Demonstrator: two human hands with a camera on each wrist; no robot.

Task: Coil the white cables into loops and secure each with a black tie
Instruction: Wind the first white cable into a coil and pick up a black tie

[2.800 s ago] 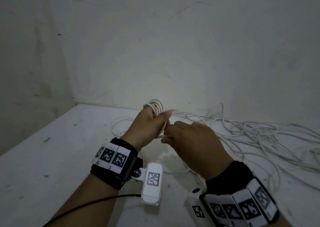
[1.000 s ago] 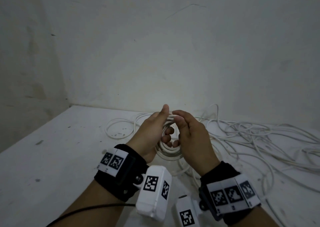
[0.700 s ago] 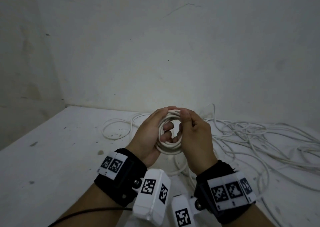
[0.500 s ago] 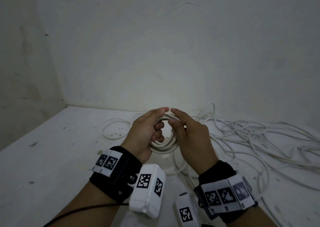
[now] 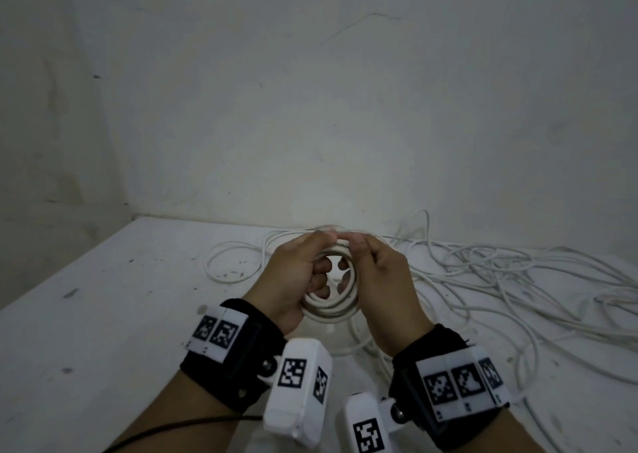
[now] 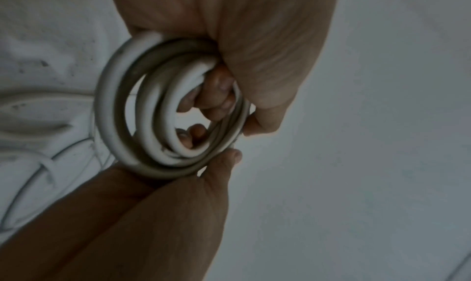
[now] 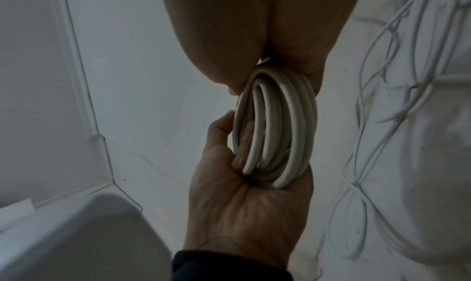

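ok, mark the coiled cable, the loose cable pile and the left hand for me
coiled cable (image 5: 328, 309): head view, lower arc of the loops.
loose cable pile (image 5: 500, 273): head view, tangled strands on the table.
left hand (image 5: 293, 280): head view, back of the hand.

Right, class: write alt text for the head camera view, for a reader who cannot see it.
Two hands, left hand and right hand, hold a small coil of white cable between them above a white table. Loose white cables sprawl to the right, below a bare wall.
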